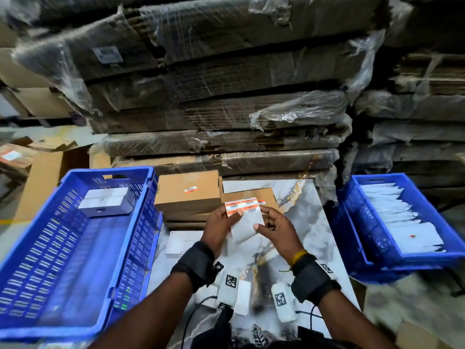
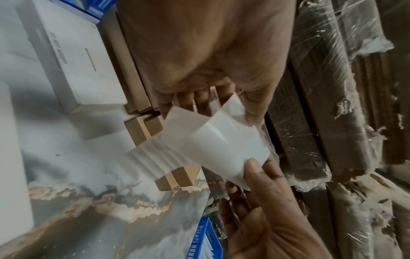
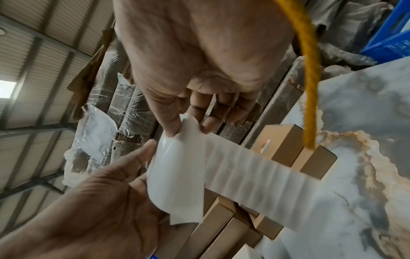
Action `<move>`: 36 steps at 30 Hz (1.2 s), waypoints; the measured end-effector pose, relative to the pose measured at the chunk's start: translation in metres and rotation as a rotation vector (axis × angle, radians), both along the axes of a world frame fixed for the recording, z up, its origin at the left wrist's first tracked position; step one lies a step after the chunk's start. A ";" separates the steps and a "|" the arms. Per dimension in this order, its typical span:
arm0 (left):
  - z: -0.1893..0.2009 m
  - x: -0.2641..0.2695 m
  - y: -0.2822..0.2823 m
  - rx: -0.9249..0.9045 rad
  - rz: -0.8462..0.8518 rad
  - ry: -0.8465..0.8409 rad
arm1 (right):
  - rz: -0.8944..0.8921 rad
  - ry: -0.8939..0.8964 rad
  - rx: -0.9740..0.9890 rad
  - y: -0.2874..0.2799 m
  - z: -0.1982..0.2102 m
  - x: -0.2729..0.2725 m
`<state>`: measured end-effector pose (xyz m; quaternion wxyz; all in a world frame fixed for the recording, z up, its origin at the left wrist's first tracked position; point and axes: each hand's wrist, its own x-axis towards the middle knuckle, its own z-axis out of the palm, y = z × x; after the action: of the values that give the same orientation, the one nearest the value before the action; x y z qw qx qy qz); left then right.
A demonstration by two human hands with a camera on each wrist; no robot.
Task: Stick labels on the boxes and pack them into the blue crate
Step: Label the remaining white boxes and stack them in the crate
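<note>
Both hands are up over the middle of the marble-patterned table (image 1: 302,222), working a strip of label backing paper (image 1: 245,222) between them: the left hand (image 1: 221,227) pinches its upper left edge by the orange-and-white labels (image 1: 241,207), and the right hand (image 1: 274,227) pinches the right edge with thumb and forefinger, the other fingers loosely curled. From the wrist views the strip is glossy and curling, with a long tail (image 3: 255,168) hanging free toward the table, and that is where I would expect trouble. A label picked at from a curled liner may tear or fold its sticky face onto itself, and the loose tail could swing into the brown cardboard boxes (image 1: 187,192) stacked just behind the hands. One of those boxes already wears a small orange label (image 1: 190,189); the rest, as far as I can tell, still need theirs, so a wasted sticker matters. The blue crate (image 1: 75,248) sits at the left, touching the table edge, with a few white boxes (image 1: 105,201) at its far end. It looks tilted, so boxes dropped in carelessly may slide. A second blue crate (image 1: 392,222) at the right holds white packets, and boxes could go in the wrong one.
</note>
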<state>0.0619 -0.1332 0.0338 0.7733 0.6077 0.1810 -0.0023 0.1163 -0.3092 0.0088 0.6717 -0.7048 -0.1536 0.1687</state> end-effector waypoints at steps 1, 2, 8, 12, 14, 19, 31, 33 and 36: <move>0.003 -0.001 0.000 0.006 0.008 -0.030 | -0.005 -0.025 -0.024 0.000 0.001 -0.001; 0.006 0.000 0.001 0.012 0.010 -0.057 | -0.019 -0.053 -0.043 -0.001 0.002 -0.001; 0.025 -0.002 -0.005 0.059 0.022 -0.171 | -0.119 -0.097 0.061 0.001 0.023 0.000; 0.035 -0.003 -0.012 0.089 0.022 -0.231 | -0.091 -0.138 0.116 0.004 0.038 0.001; 0.041 -0.005 -0.014 0.094 0.015 -0.271 | -0.091 -0.139 0.145 0.005 0.043 0.002; 0.053 -0.009 -0.016 0.183 -0.007 -0.366 | -0.070 -0.154 0.172 0.004 0.056 0.003; 0.063 -0.004 -0.020 0.266 -0.023 -0.362 | -0.107 -0.221 0.103 0.001 0.071 0.003; 0.064 -0.004 -0.021 0.252 -0.007 -0.334 | -0.113 -0.254 0.089 0.000 0.070 0.002; 0.064 -0.004 -0.021 0.252 0.006 -0.306 | -0.125 -0.290 0.082 -0.001 0.071 -0.002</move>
<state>0.0582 -0.1541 0.0982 0.7097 0.6923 0.0622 0.1149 0.1145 -0.3103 0.0795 0.6800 -0.7019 -0.2114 0.0168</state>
